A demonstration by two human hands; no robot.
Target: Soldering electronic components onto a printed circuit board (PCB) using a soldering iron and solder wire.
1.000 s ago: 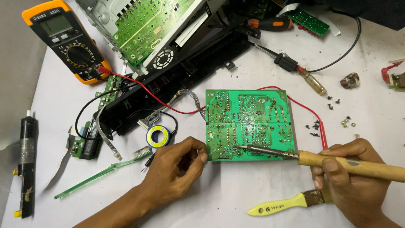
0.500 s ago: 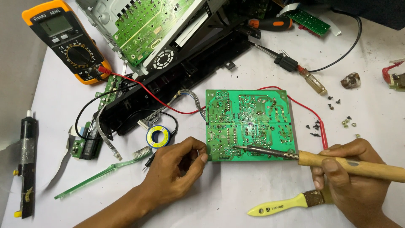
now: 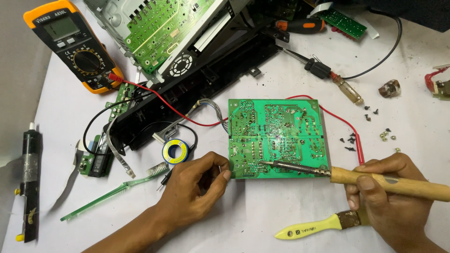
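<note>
Far left, at 9 o'clock: black desoldering pump lying lengthwise on the white table. At 10 o'clock: orange-cased multimeter, a red lead running off toward the middle. Just right of the pump: small green display board, then a translucent green toothbrush lying slantwise, bristles up toward the centre. At 12 o'clock: opened metal chassis with a green board inside, black plastic front panel stretched below it. Small yellow-rimmed solder spool just above the left hand.

Left hand at 6 o'clock, grip closed, thumb and forefinger pinched on something thin at the lower left corner of the green circuit board; too small to tell what. Circuit board lying flat at centre, solder side up, grey wire bundle at its left edge.

Soldering iron at 4 o'clock, metal tip resting on the lower part of the board, wooden handle running right. Right hand at 5 o'clock, grip closed round that handle. Just beneath: yellow-handled brush flat on the table. Loose black screws scattered at 3 o'clock; orange-handled screwdriver at 1 o'clock.
</note>
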